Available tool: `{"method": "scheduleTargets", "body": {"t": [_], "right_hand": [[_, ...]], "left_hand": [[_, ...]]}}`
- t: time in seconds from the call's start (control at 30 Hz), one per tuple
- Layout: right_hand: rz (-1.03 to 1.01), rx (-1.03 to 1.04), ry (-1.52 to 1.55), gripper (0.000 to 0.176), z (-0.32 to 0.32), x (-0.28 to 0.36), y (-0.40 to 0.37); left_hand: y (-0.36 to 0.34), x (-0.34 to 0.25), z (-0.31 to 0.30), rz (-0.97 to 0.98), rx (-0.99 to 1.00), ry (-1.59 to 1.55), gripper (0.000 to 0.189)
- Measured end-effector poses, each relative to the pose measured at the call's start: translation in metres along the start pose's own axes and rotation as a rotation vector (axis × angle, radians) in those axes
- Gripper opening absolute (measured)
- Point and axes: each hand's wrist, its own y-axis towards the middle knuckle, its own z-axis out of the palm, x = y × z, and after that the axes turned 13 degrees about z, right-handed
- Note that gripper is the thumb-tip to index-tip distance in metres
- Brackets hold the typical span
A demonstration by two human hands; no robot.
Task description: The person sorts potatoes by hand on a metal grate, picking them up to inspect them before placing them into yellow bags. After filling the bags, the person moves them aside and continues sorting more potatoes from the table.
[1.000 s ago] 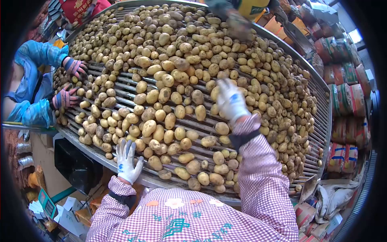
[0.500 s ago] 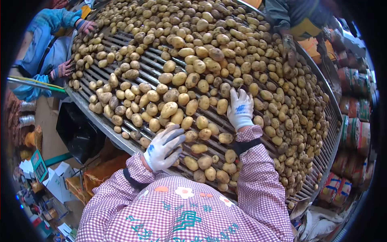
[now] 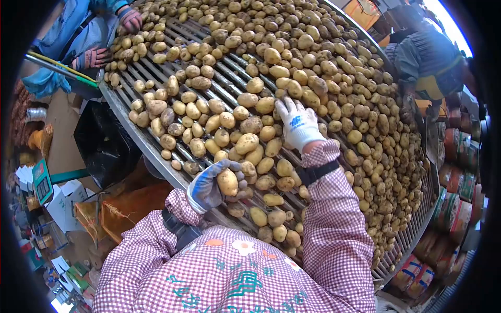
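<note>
Many potatoes lie over a slatted metal sorting table. My left hand, in a white and grey glove, is turned partly palm up near the table's near edge, its fingers curled round one potato. Farther out and to the right, my right hand, in a white glove, rests palm down on the potatoes with its fingers spread. Its fingertips touch potatoes, and nothing is seen gripped in it.
Two pink-and-grey gloved hands of a co-worker are at the far left edge. Another person stands at the far right. A black bag and an orange crate are at left, stacked sacks at right.
My left hand has turned over and closed round a potato. My right hand has moved forward and slightly left over the potatoes. The view has shifted.
</note>
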Motion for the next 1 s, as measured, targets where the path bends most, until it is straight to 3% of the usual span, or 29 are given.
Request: {"method": "scheduleTargets", "body": {"t": [0.03,0.1,0.13,0.23,0.27,0.3,0.33,0.37,0.43,0.47,0.5,0.57,0.63,0.7,0.77,0.83,0.9,0.97,1.0], "right_hand": [[-0.004,-0.04,-0.032,0.063,-0.003,0.006,0.008],[0.045,0.068,-0.084,0.053,-0.012,0.016,0.023],[0.017,-0.002,-0.008,0.058,-0.012,0.014,0.023],[0.164,-0.076,0.32,0.049,-0.016,0.01,0.011],[0.176,-0.139,0.43,0.055,-0.024,0.017,0.0],[0.141,-0.054,0.578,0.054,-0.036,0.021,-0.012],[-0.104,0.199,0.775,0.052,-0.04,0.026,-0.013],[-0.352,0.455,0.961,0.051,-0.041,0.03,-0.015],[-0.341,-0.073,0.686,0.047,-0.02,0.051,-0.028],[-0.263,-0.027,0.473,0.047,-0.022,0.055,-0.022],[-0.255,-0.032,0.469,0.047,-0.02,0.065,-0.017],[-0.031,0.063,0.028,0.046,-0.011,0.089,-0.005],[0.066,0.207,0.015,0.054,-0.01,0.101,0.007],[0.046,0.388,0.125,0.057,-0.029,0.091,0.021],[0.038,0.289,0.159,0.056,-0.017,0.084,0.019],[0.079,0.114,0.372,0.054,-0.001,0.076,-0.004],[0.128,0.029,0.619,0.052,-0.017,0.078,-0.039],[-0.021,0.158,0.911,0.056,-0.028,0.081,-0.071],[-0.04,0.172,0.952,0.057,-0.03,0.084,-0.091]], "left_hand": [[-0.003,-0.001,-0.004,-0.02,-0.028,-0.041,0.039],[-0.007,-0.002,-0.009,-0.013,-0.051,-0.08,0.036],[-0.008,-0.003,-0.014,0.019,-0.052,-0.02,0.035],[-0.012,-0.008,-0.022,0.088,-0.028,0.02,0.032],[-0.012,-0.015,-0.01,0.107,0.006,0.045,0.035],[-0.01,-0.018,-0.003,0.124,0.041,0.07,0.041],[-0.008,-0.017,-0.002,0.153,0.098,-0.001,0.059],[-0.009,-0.017,-0.002,0.154,0.097,-0.003,0.059],[-0.009,-0.017,-0.002,0.213,0.087,0.006,0.064],[-0.013,-0.019,-0.005,0.161,0.086,-0.028,0.063],[-0.019,-0.022,-0.009,0.108,0.085,-0.06,0.063],[-0.027,-0.021,-0.008,0.094,-0.028,-0.089,0.063],[-0.03,-0.017,-0.02,0.057,-0.039,-0.143,0.059],[-0.03,-0.018,-0.03,0.078,-0.061,-0.247,0.058],[-0.024,-0.017,-0.04,0.077,0.075,-0.373,0.059],[-0.026,-0.018,-0.03,0.147,0.009,-0.328,0.061],[-0.019,-0.015,-0.017,0.165,-0.135,-0.493,0.068],[-0.013,-0.007,-0.014,0.27,0.09,-0.282,0.073],[-0.011,-0.006,-0.031,0.234,0.245,-0.231,0.075]]}}
